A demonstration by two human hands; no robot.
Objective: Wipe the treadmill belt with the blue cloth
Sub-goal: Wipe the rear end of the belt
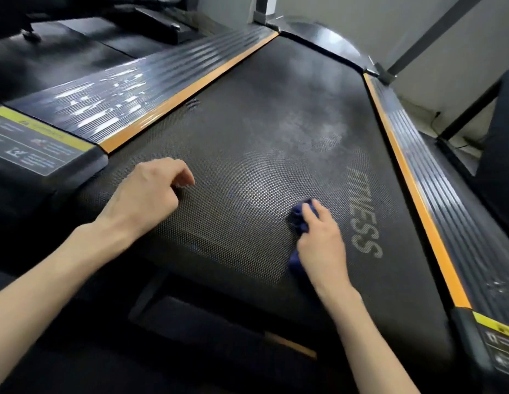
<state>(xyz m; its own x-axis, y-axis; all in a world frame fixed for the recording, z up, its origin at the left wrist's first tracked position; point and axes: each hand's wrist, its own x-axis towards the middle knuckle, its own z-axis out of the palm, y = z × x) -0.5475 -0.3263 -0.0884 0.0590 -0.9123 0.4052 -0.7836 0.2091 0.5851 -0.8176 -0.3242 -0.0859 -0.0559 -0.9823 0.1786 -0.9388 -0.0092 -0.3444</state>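
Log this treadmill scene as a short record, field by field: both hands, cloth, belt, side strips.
left hand: fingers loosely curled, holds nothing, at the belt's near left part
right hand: grips the cloth, pressing it on the belt
cloth: blue, bunched, just left of the lettering
belt: black, textured, pale smudges mid-belt
strips: orange, along both belt edges

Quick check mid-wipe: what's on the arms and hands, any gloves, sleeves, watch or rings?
Nothing worn shows. The left hand and right hand have no gloves, and no rings show on the fingers. The left forearm and right forearm are uncovered to the frame edge: no sleeves, watch or bands.
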